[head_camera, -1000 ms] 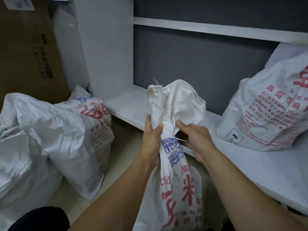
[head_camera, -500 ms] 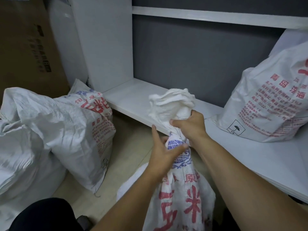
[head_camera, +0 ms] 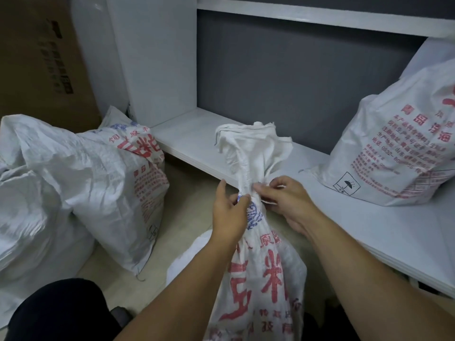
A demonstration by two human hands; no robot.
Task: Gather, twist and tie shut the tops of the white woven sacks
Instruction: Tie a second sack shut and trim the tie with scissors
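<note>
A white woven sack [head_camera: 261,271] with red and blue print stands in front of me on the floor. Its top [head_camera: 253,143] is gathered and twisted into a narrow neck, with the loose mouth flaring above. My left hand [head_camera: 230,212] grips the neck from the left, thumb up beside it. My right hand [head_camera: 286,201] is at the neck's right side, its fingertips pinching a thin white string [head_camera: 269,201] against the twisted cloth. How far the string wraps around the neck is hidden by my hands.
Two more white sacks slump on the floor at left, a printed one [head_camera: 115,183] and a plain one [head_camera: 27,198]. Another printed sack [head_camera: 406,143] stands on the low white shelf [head_camera: 369,230]. A cardboard box [head_camera: 37,57] and a white upright panel [head_camera: 152,57] stand behind.
My right hand let go of the neck's top and dropped to its right side, pinching the string. My left hand, open half a second ago, now grips the neck.
</note>
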